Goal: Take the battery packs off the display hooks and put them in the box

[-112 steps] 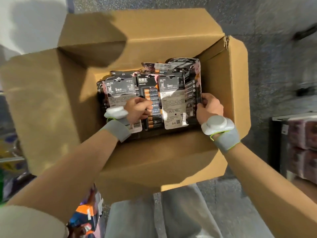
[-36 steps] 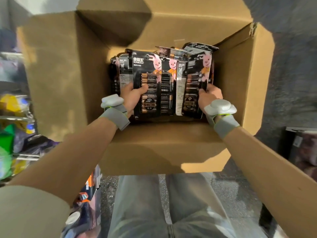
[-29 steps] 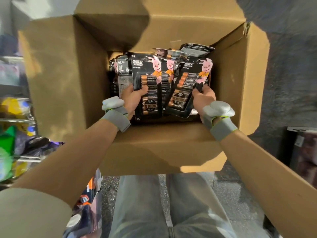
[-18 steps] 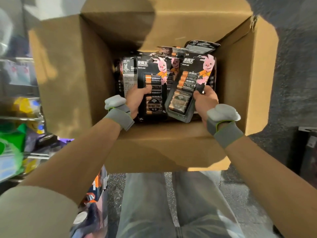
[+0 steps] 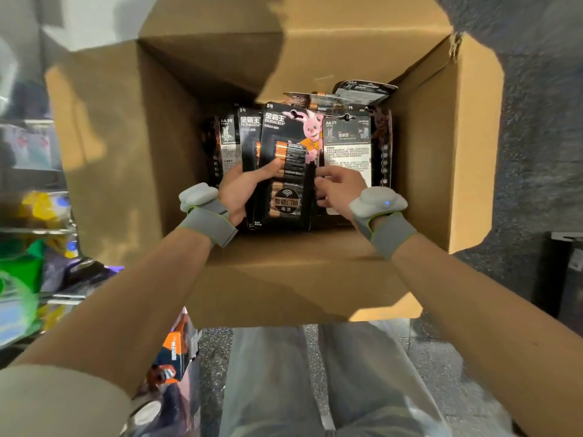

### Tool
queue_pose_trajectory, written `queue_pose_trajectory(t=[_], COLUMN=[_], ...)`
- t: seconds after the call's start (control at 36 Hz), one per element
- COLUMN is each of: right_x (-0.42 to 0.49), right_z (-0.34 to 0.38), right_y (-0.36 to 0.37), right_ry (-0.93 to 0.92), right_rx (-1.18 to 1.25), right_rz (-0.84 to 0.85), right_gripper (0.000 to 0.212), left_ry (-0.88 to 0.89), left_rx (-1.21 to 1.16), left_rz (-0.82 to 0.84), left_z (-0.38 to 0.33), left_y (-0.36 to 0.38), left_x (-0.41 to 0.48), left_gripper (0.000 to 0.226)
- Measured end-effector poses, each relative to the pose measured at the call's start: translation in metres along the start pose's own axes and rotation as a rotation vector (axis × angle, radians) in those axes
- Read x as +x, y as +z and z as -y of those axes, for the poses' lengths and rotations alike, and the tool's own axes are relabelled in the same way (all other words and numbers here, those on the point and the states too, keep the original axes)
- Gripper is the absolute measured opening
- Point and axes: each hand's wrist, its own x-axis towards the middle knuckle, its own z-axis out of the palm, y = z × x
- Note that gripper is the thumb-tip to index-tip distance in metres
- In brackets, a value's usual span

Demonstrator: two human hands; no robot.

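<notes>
An open cardboard box (image 5: 419, 159) holds several black battery packs standing in a row. My left hand (image 5: 244, 187) grips the front pack (image 5: 288, 146), a black card with a pink rabbit and copper-topped cells, thumb across its face. My right hand (image 5: 339, 189) touches that pack's right edge with bent fingers; behind it a pack (image 5: 347, 143) shows its white printed back. More packs (image 5: 239, 137) stand at the left, and two lie tilted at the far end (image 5: 362, 89). No display hooks are in view.
The box flaps (image 5: 104, 146) stand up on all sides. Shop shelves with coloured goods (image 5: 22, 272) are at the left. An orange and black package (image 5: 173, 351) sits low by my left arm. Grey floor and my legs (image 5: 315, 380) are below.
The tilted pack that my right hand held now stands upright against the row. My right hand moved left to the front pack's edge; my left hand kept its grip.
</notes>
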Motion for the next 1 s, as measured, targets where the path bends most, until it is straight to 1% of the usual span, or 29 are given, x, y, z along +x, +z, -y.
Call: queue_pose_trajectory(t=[0.03,0.06,0.19,0.25,0.31,0.39,0.44,0.5,0.58,0.64,0.67,0.75,0.81,0.83,0.92,1.0], right_x=[0.004,0.009,0.025,0.030,0.037,0.044,0.045,0.047,0.051,0.051,0.051,0.053,0.052,0.049,0.038,0.026], right_z=[-0.001,-0.003,-0.002,-0.001,-0.003,-0.009,-0.015,-0.021,-0.029,-0.029,-0.026,-0.019,-0.015,-0.012,-0.005,0.000], right_y=[-0.004,-0.007,-0.015,-0.017,-0.017,-0.012,-0.006,0.001,0.005,0.005,0.003,-0.005,-0.011,-0.014,-0.024,-0.037], right_ry=[0.007,0.017,0.065,0.080,0.101,0.146,0.148,0.122,0.069,0.070,0.085,0.149,0.162,0.169,0.206,0.196], right_rx=[-0.015,-0.045,-0.275,-0.434,-0.547,-0.651,-0.689,-0.687,-0.687,-0.700,-0.694,-0.642,-0.615,-0.613,-0.609,-0.573], right_rz=[-0.018,-0.033,-0.121,-0.172,-0.218,-0.232,-0.267,-0.311,-0.370,-0.408,-0.396,-0.248,-0.188,-0.199,-0.276,-0.357], right_gripper=[0.024,0.027,0.055,0.067,0.073,0.082,0.089,0.093,0.091,0.090,0.090,0.086,0.076,0.070,0.050,0.040], left_ry=[0.001,0.002,0.061,0.089,0.133,0.174,0.183,0.189,0.193,0.191,0.197,0.199,0.196,0.199,0.206,0.221], left_rx=[0.013,0.025,0.086,0.128,0.175,0.199,0.197,0.207,0.207,0.188,0.182,0.170,0.168,0.170,0.192,0.208], left_rz=[-0.030,-0.055,-0.119,-0.172,-0.224,-0.261,-0.264,-0.263,-0.262,-0.263,-0.264,-0.270,-0.271,-0.272,-0.282,-0.273], left_z=[-0.001,0.000,0.005,0.006,0.009,0.011,0.011,0.012,0.014,0.015,0.014,0.016,0.017,0.017,0.016,0.015], left_y=[-0.001,-0.003,-0.004,-0.002,-0.003,-0.006,-0.007,-0.010,-0.011,-0.012,-0.012,-0.012,-0.011,-0.009,-0.005,0.000], left_x=[0.001,0.003,0.010,0.012,0.014,0.015,0.015,0.016,0.016,0.016,0.016,0.015,0.015,0.014,0.013,0.012], left_gripper=[0.032,0.028,0.023,0.019,0.021,0.033,0.037,0.034,0.025,0.024,0.025,0.033,0.036,0.037,0.036,0.029])
